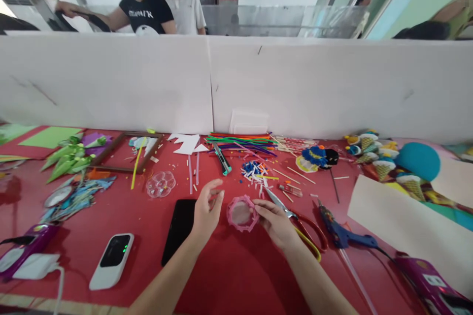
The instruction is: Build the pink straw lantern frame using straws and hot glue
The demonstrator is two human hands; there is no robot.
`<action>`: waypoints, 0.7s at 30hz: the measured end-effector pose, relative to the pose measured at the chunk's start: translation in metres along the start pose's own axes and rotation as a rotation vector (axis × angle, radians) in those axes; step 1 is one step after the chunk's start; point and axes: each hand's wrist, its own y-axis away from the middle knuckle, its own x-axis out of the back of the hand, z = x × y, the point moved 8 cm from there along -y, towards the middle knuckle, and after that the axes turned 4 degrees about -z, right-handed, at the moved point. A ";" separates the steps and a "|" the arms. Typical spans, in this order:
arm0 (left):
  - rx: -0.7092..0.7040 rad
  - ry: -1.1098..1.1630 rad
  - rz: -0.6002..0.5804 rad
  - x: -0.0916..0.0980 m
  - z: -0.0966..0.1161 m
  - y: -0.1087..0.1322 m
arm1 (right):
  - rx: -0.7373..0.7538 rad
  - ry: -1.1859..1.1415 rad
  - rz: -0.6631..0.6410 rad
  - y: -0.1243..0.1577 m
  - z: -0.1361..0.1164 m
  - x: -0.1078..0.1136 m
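My right hand [275, 219] pinches the right rim of a small pink ring-shaped piece [232, 221] with a scalloped edge and a pale, see-through centre. My left hand [207, 209] is raised just left of that piece, apart from it, fingers loosely curled and spread with nothing visible in them. A black phone [177, 236] lies partly under the left wrist. Beside my right hand are scissors [314, 229] with red and yellow handles. Further right lies a blue glue gun [338, 231] with a clear glue stick in it.
Behind the hands are pipe cleaners [240, 141], a utility knife [222, 160], cut straw bits [254, 171] and a clear flower-shaped case [161, 184]. A white device [112, 261] sits left, a white board [380, 216] right. A white partition [295, 83] closes the back; people stand beyond.
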 end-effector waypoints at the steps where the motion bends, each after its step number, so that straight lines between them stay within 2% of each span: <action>1: 0.005 0.032 0.019 0.001 -0.005 0.001 | 0.004 -0.026 0.003 0.000 0.003 0.000; 3: 0.013 0.097 0.007 -0.002 -0.013 0.003 | 0.016 -0.073 0.005 0.000 0.009 0.000; 7: 0.046 0.227 -0.100 -0.015 -0.023 0.012 | 0.045 -0.156 0.006 0.001 0.017 -0.003; 12: 0.114 0.339 -0.218 -0.033 -0.033 0.017 | 0.072 -0.226 0.020 0.002 0.017 -0.003; 16: 0.123 0.369 -0.285 -0.040 -0.031 0.016 | 0.097 -0.244 0.020 0.001 0.013 -0.002; 21: 0.061 0.300 -0.382 -0.045 -0.021 0.018 | 0.149 -0.242 0.007 -0.001 0.007 -0.001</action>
